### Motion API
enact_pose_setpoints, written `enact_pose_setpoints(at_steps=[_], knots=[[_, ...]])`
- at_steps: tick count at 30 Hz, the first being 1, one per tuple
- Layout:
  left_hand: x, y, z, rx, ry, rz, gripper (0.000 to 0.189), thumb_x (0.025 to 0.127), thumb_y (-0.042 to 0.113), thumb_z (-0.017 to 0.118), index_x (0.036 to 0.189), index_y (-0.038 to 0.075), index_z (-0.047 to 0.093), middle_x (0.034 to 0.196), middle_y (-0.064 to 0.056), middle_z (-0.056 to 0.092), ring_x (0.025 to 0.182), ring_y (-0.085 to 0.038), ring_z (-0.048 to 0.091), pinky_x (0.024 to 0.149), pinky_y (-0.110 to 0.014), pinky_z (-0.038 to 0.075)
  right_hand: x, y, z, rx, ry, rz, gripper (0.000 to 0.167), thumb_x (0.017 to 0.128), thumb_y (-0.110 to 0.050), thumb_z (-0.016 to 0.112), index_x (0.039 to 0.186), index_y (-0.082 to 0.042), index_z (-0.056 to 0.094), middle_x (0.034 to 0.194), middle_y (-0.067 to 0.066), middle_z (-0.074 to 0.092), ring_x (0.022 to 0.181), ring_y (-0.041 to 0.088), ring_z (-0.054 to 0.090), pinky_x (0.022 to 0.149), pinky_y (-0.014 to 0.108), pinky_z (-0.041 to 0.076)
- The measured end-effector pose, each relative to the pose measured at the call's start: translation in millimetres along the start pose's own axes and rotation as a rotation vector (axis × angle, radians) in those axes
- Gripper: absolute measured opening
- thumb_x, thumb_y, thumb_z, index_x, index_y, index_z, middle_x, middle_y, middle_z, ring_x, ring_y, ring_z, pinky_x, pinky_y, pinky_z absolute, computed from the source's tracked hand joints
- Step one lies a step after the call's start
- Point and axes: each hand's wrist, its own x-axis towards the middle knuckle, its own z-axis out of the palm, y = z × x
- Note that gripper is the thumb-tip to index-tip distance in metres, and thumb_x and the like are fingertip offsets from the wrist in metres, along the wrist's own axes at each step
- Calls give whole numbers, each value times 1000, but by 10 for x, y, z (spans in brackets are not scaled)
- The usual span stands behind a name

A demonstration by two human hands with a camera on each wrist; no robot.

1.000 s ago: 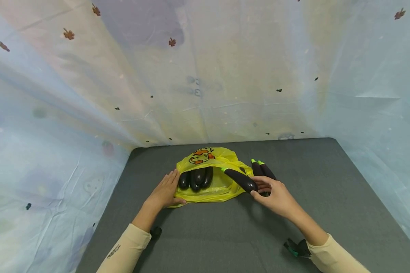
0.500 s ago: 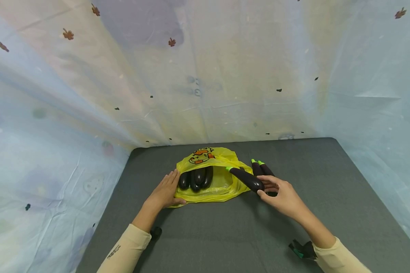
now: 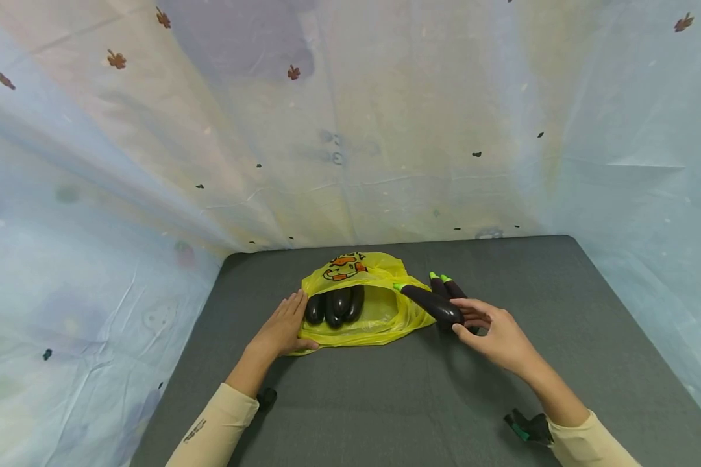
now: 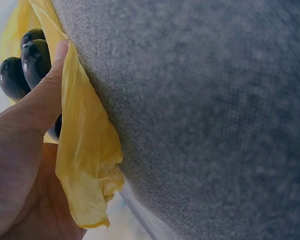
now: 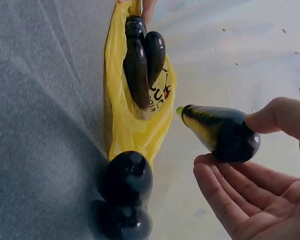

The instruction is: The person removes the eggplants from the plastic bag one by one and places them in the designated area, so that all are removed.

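Observation:
A yellow plastic bag (image 3: 380, 334) lies on the grey table with its mouth facing me. Several dark eggplants (image 3: 340, 302) show inside it. My left hand (image 3: 283, 324) is spread at the bag's left edge, fingers straight, thumb along the lower rim; the left wrist view shows loose yellow plastic (image 4: 87, 150) beside the thumb. My right hand (image 3: 491, 334) pinches an eggplant (image 3: 432, 305) by its rounded end, thumb opposite the fingers, green tip pointing at the bag. In the right wrist view this eggplant (image 5: 222, 132) hangs in front of the bag's mouth.
Two more eggplants (image 5: 127, 177) lie side by side on the table just right of the bag, partly behind the held one in the head view. The grey table (image 3: 350, 402) ends at a pale patterned sheet (image 3: 385, 130) behind and at the sides.
My right hand has moved to the right with the pinched eggplant, drawing its green tip from over the bag's opening to the bag's right edge. The left hand stays in place.

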Motion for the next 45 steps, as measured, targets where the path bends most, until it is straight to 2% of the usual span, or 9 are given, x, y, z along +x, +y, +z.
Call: enact_pose_setpoints(at_steps=[5,12,19,21,24,29,31,35,45], knots=[[-6,6,-10,-1,1,-1,121,92,56,81,171,-4,12,179,-23,7,165,-40,11,135,-53,12,-14,40,-37,0,14,12,46,102,-15,77,145,-6,65,130,16,71,111,32,73,96,29,61],[-13,11,-15,-4,6,4,121,91,55,82,171,-4,12,179,-23,8,165,-40,11,135,-53,13,-31,78,-86,-6,34,25,47,102,-16,77,146,-4,64,133,18,70,112,35,72,97,40,62],[-13,7,-16,-1,9,10,121,91,55,82,170,-4,13,178,-24,8,165,-41,12,135,-54,13,-48,129,-135,-10,63,38,48,103,-15,76,147,-3,63,136,20,68,114,35,70,95,16,57],[-13,6,-17,0,8,11,121,91,55,82,170,-4,13,178,-24,8,165,-41,12,135,-54,13,-54,151,-142,-11,78,39,48,103,-16,76,147,-3,63,135,20,68,114,33,70,94,14,56],[-11,5,-18,-3,6,8,120,91,55,82,170,-4,13,178,-23,8,165,-40,12,135,-54,13,-61,195,-148,-12,108,30,47,103,-16,76,146,-2,63,132,20,69,112,24,71,94,13,56],[-8,2,-16,-7,3,5,121,92,56,81,171,-4,12,179,-23,7,165,-40,11,135,-53,12,-68,261,-170,-2,149,0,47,102,-13,76,145,2,63,128,22,70,108,-5,64,93,8,53],[-7,0,-15,-8,3,5,121,92,56,81,171,-3,12,179,-23,7,165,-40,11,135,-53,12,-74,275,-184,6,159,-2,47,102,-12,76,145,3,62,128,23,70,108,-12,59,93,6,51],[-1,-4,-10,-6,6,9,120,92,56,81,171,-4,12,179,-23,8,165,-40,11,135,-53,13,-83,310,-205,20,171,5,48,101,-8,76,145,5,61,129,26,69,108,-16,56,92,3,49],[-6,0,-2,-5,5,4,120,92,55,81,171,-3,12,179,-23,8,165,-40,11,135,-53,12,-106,415,-249,15,205,48,50,102,-12,76,146,6,60,131,29,68,108,-18,54,91,2,49]])
